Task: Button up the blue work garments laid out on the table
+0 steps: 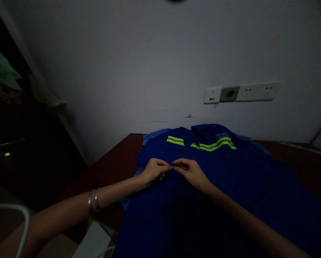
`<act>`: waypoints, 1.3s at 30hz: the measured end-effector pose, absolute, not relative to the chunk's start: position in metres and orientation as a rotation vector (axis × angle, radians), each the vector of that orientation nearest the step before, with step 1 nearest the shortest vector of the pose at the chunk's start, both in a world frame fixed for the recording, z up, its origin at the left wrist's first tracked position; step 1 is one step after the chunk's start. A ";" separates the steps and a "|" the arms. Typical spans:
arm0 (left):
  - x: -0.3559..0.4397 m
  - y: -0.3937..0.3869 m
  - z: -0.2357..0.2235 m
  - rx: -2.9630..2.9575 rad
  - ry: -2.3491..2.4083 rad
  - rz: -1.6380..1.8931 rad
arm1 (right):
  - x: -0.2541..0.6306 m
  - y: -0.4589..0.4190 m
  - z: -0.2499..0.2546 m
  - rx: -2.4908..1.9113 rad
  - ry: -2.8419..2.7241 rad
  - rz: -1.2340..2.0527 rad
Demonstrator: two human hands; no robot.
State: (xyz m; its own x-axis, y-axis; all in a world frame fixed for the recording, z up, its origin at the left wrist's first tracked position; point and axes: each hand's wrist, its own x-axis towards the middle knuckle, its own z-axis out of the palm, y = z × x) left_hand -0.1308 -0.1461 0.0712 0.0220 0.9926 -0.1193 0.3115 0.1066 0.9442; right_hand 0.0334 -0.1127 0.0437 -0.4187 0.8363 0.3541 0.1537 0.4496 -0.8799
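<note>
A dark blue work jacket (246,172) with yellow-green reflective strips lies spread on a dark red-brown table. My left hand (156,170) pinches the front of the jacket between thumb and fingers. Close against it, my right hand (190,172) grips the same bit of cloth from the other side. The fingertips of both hands nearly meet over the jacket's front edge. Whether a button sits between them is too small and dark to tell. Lighter blue cloth (156,135) shows from beneath the jacket.
Behind the table (110,157) rises a pale wall with a row of sockets (257,92). Green cloth (1,68) hangs at the far left. A white cable (27,218) and a white box (94,240) are at the lower left.
</note>
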 end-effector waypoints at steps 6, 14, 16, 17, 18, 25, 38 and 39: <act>-0.130 -0.148 0.070 1.463 1.467 0.872 | 0.038 -0.118 0.055 -0.889 -2.001 0.779; -0.132 -0.147 0.065 1.551 1.458 0.835 | 0.036 -0.116 0.051 -0.827 -2.000 0.586; -0.132 -0.147 0.065 1.564 1.454 0.824 | 0.036 -0.116 0.052 -0.855 -1.983 0.613; -0.133 -0.147 0.065 1.572 1.450 0.818 | 0.036 -0.116 0.052 -0.871 -1.972 0.638; -0.133 -0.147 0.066 1.581 1.445 0.813 | 0.036 -0.116 0.053 -0.885 -1.959 0.667; -0.132 -0.149 0.070 1.608 1.461 0.790 | 0.038 -0.115 0.054 -0.875 -1.951 0.754; -0.132 -0.149 0.069 1.603 1.428 0.861 | 0.038 -0.112 0.056 -1.039 -1.988 0.722; -0.132 -0.148 0.069 1.589 1.435 0.860 | 0.040 -0.112 0.056 -1.005 -2.011 0.692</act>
